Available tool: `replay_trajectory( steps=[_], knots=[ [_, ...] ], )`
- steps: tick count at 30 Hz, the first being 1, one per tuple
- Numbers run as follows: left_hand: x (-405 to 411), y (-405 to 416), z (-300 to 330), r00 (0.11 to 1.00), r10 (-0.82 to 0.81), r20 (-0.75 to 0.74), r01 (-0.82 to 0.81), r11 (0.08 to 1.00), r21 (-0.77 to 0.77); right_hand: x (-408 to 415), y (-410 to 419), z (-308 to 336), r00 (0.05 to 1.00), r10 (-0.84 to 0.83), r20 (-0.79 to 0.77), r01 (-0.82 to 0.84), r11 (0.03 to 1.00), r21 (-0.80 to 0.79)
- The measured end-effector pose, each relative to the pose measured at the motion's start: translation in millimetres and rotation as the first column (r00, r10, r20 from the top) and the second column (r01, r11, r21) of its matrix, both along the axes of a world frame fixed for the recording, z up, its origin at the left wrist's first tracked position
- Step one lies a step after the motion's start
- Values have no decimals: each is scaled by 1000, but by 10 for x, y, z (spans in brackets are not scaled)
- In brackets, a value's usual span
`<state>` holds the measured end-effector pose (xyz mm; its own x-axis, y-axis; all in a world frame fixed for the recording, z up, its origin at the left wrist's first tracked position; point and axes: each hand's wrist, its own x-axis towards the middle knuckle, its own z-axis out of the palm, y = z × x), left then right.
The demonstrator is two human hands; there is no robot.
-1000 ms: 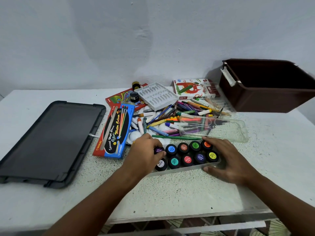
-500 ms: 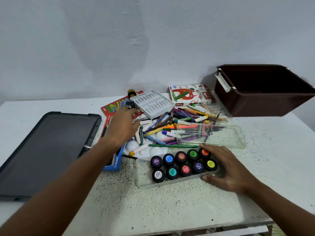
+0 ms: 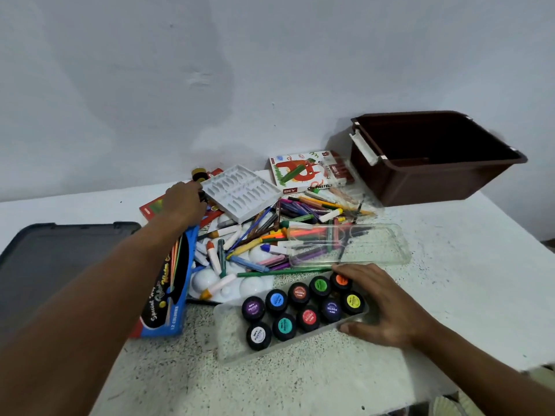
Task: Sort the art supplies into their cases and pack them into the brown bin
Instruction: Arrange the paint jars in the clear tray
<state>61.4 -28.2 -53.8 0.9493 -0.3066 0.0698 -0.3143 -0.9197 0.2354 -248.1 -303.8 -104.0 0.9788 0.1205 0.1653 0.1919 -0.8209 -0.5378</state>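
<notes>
A clear plastic case near the table's front holds several poster paint jars with coloured caps. My right hand grips the case's right end, thumb on the near wall and fingers on the far wall. My left hand reaches to the back of the pile, its fingers curled around a small dark paint jar that is mostly hidden. A yellow-capped jar stands just behind it. The brown bin sits open at the back right.
Loose crayons and pens lie heaped mid-table over a white palette. Around them are a clear lid, a white moulded insert, an oil pastels box and a blue watercolour box. A dark grey lid lies at the left.
My left hand left the paint case and travelled back and left across the pile to the dark jar. My right hand stayed on the case's end.
</notes>
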Motion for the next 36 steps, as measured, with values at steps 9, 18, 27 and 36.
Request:
replay_trajectory(
  steps=[9,18,27,36],
  knots=[
    [-96,-60,111,998,3,60,8,983,-183,2,-15,-19,1000,0,9,0,1000,8],
    [-938,-30,322,995,-93,44,102,876,-471,-5,-10,-19,1000,-3,24,3,1000,-2],
    [-1675,244,262,971,-225,-80,143,817,-559,-5,-10,-25,1000,-15,23,15,1000,12],
    [-2041,499,123,954,-300,-4,260,832,-490,-23,2,-25,1000,-23,21,23,1000,-10]
  ],
)
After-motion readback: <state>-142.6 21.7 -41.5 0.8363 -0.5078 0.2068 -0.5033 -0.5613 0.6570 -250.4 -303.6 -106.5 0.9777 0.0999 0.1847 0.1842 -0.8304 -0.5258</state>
